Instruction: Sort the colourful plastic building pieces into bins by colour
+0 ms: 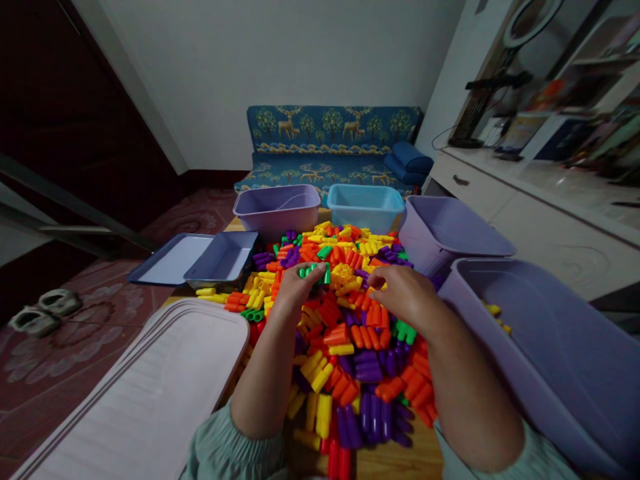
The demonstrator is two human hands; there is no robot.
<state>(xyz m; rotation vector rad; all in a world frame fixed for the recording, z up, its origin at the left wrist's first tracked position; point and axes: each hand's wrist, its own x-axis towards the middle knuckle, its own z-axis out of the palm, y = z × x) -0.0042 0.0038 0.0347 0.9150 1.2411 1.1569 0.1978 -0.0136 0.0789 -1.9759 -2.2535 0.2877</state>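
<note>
A big heap of plastic tube blocks (345, 320) in orange, yellow, purple, green and red covers a low wooden table (400, 460). My left hand (295, 283) rests over the heap's middle, fingers pinched on green blocks (315, 271). My right hand (405, 297) lies palm down on the heap just to the right, fingers curled among purple and orange blocks; what they hold is hidden.
Purple bins stand at the back left (277, 210), back right (445, 233) and near right (540, 353). A blue bin (367, 207) stands at the back centre, a small tray with lid (220, 260) at the left, a pink lid (150, 393) in front, a sofa behind.
</note>
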